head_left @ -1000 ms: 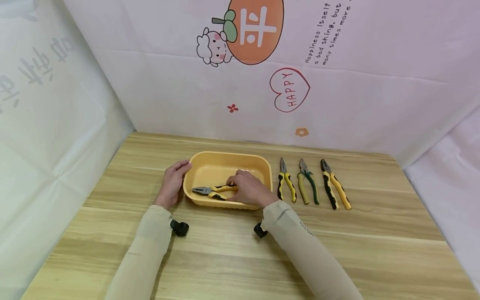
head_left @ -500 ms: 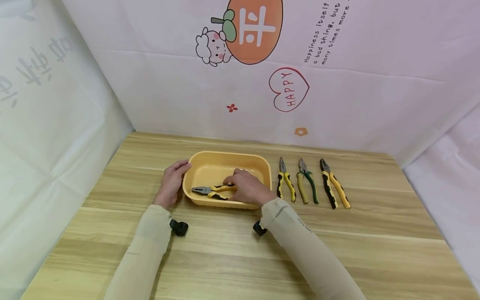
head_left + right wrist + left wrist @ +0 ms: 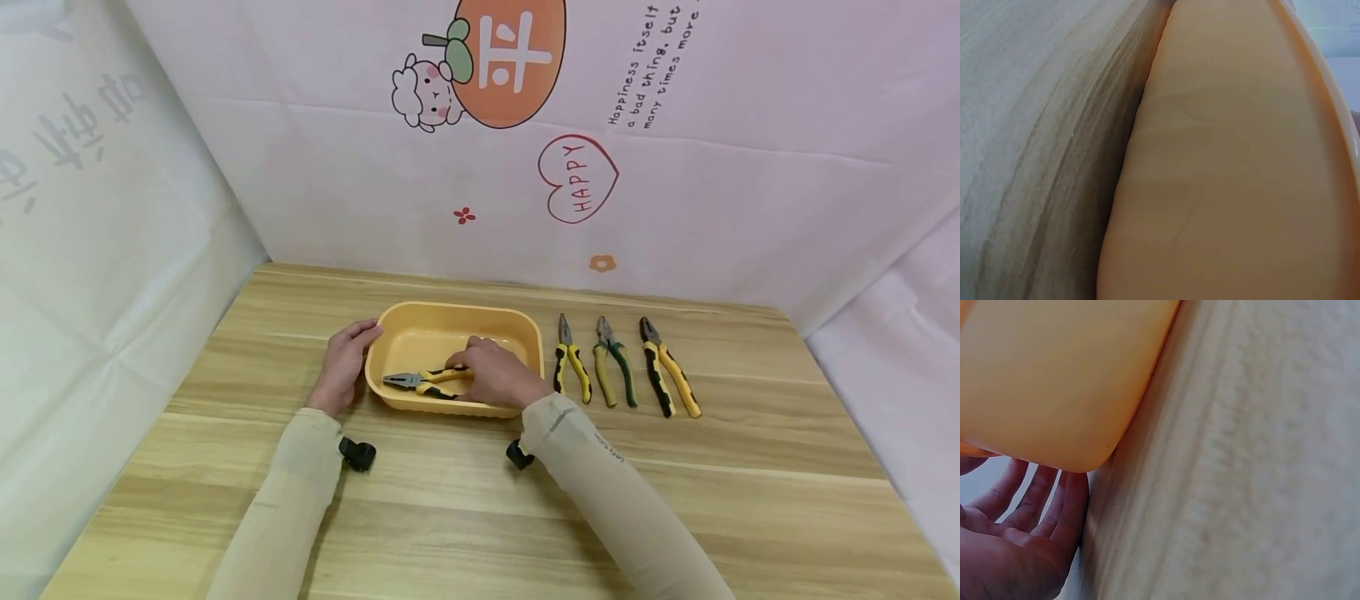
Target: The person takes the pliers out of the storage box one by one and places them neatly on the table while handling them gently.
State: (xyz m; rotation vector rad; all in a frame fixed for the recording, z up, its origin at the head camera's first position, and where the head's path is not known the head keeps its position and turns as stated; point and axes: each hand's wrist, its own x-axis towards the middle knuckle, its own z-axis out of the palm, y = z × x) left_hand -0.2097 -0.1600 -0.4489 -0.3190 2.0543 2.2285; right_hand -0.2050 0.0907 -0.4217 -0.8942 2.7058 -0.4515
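Observation:
A yellow plastic basin [image 3: 420, 313] sits on the wooden table in the head view. Inside it lies a pair of combination pliers [image 3: 405, 380], its grey nose toward the left end and its yellow-and-black handles spread. My right hand [image 3: 495, 375] reaches over the near rim and grips the handle ends, which it partly hides. At the basin's left end is my left hand [image 3: 345, 362], touching the rim. The left wrist view shows the extended fingers [image 3: 1072, 509] of that hand against the outer wall. Only the basin's outer side [image 3: 1229, 150] fills the right wrist view; the right hand is hidden there.
Right of the basin, three pliers lie in a row: yellow-and-black long-nose pliers [image 3: 573, 362], green-handled pliers [image 3: 602, 375] and yellow-and-black combination pliers [image 3: 657, 379]. A printed white cloth [image 3: 360, 200] hangs behind the wooden table [image 3: 442, 517], with more cloth at both sides.

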